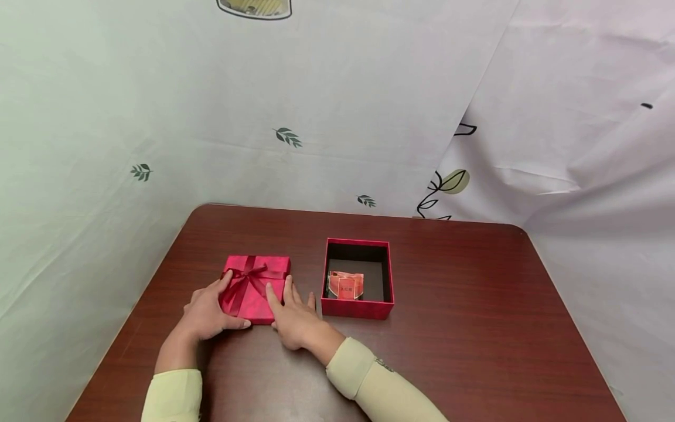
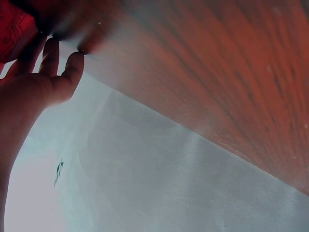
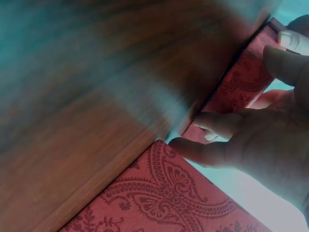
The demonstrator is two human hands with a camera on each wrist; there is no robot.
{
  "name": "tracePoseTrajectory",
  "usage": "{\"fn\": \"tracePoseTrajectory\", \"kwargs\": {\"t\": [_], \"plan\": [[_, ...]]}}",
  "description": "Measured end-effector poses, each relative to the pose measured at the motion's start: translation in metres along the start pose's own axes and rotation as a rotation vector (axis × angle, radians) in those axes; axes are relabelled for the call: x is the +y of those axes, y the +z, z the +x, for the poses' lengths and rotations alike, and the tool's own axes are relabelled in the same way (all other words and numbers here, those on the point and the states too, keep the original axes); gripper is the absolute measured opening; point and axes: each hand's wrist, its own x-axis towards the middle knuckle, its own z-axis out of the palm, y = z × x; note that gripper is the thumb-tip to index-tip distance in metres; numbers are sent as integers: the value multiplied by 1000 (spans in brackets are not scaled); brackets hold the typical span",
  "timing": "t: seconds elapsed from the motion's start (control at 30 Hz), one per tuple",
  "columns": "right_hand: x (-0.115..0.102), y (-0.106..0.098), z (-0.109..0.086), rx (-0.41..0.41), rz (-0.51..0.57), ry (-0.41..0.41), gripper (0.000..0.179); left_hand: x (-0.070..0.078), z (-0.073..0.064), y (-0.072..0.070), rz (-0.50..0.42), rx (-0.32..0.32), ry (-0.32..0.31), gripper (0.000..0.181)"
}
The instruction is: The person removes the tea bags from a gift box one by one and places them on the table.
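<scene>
A red gift box lid (image 1: 263, 308) with a dark red ribbon bow (image 1: 249, 274) lies flat on the table, left of the red box base (image 1: 358, 309). My left hand (image 1: 208, 308) holds the lid's left side, its thumb along the near edge and fingers round the far-left part. Over the right side lies my right hand (image 1: 295, 322), its index finger on top and other fingers spread by the right edge. In the right wrist view, its fingertips come close to the patterned box base (image 3: 169, 193). Inside the base sits a small red-orange packet (image 1: 345, 286).
The dark brown wooden table (image 1: 464, 328) has rounded far corners. Pale cloth (image 1: 343, 88) with leaf prints hangs behind it and along the sides. The base stands uncovered, its dark inside facing up.
</scene>
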Motion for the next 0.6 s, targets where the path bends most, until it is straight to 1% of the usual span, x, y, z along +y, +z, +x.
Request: {"fn": "tracePoseTrajectory", "kwargs": {"t": [0.3,0.6], "plan": [[0,0,0,-2,-2,13,78,2,-1,0,6,-11,-17,134],[0,0,0,0,-23,30,78,5,0,1,22,-30,-23,134]]}}
